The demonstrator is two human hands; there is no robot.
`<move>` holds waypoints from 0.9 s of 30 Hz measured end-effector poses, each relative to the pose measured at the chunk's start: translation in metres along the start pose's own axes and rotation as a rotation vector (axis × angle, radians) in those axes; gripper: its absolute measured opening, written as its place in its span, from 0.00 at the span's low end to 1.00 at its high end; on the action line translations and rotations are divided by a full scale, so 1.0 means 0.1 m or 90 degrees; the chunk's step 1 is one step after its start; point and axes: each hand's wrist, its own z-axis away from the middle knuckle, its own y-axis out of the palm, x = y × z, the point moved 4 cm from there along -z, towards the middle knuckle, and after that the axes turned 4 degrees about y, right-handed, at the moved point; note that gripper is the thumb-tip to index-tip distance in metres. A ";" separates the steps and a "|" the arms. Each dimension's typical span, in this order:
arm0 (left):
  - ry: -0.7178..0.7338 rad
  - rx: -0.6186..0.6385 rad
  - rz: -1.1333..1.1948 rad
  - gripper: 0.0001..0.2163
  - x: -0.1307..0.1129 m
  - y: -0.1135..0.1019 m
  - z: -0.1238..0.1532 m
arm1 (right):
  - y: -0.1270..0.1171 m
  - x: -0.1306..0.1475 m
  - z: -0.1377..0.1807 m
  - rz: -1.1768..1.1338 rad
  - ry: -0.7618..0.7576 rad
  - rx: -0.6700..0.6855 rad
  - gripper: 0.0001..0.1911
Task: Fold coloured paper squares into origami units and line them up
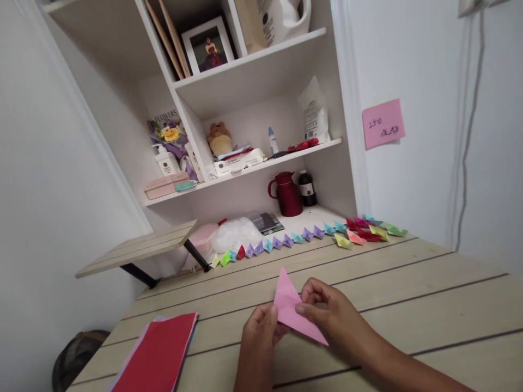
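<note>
Head view: I see the slatted wooden surface point(408, 305) carrying a red-topped paper stack point(157, 351) on the left. The left hand point(260, 328) and right hand point(335, 309) have their fingers clamped on a folded pink sheet point(291, 307) between them, nearer me than the small folded paper boats point(277, 243).

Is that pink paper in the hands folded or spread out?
Folded: the pink paper, held in the left hand with the right hand's thumb against it, shows a pointed triangular outline.
</note>
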 end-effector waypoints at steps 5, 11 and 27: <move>-0.001 -0.080 0.040 0.17 0.03 -0.02 0.02 | -0.03 0.09 0.04 0.063 -0.032 -0.037 0.08; -0.003 -0.064 0.106 0.18 0.02 0.04 0.05 | -0.06 0.12 0.04 0.024 -0.030 -0.015 0.10; -0.059 0.087 0.160 0.21 0.15 0.19 0.04 | -0.03 0.55 0.29 -0.202 -0.016 0.120 0.18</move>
